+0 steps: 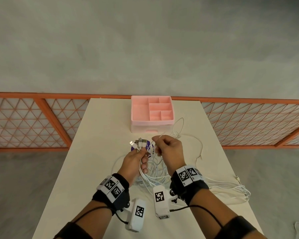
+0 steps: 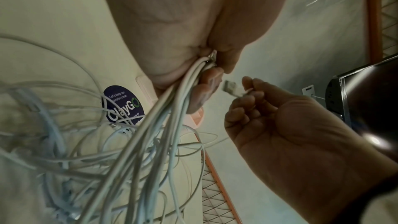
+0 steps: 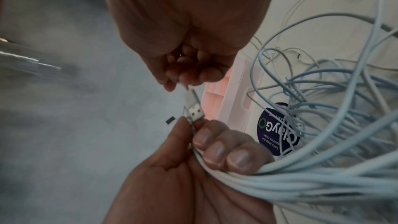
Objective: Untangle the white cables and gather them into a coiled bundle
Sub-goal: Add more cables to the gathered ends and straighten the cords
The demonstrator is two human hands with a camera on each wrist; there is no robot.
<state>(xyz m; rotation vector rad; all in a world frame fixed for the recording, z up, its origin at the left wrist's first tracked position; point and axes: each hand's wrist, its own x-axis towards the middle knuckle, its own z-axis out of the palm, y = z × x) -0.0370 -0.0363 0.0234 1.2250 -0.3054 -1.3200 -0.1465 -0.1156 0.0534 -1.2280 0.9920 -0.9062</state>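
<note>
One pink plastic organiser tray with six compartments stands at the far end of one white table. One round purple sticker lies near it. The thin white cables are too tangled to count.

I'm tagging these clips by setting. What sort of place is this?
Probably an indoor workspace set up for recording, not a home: a plain white table against a bare grey wall, orange mesh fencing beside it, and a ClayGo pantry sticker on the tabletop.
</note>
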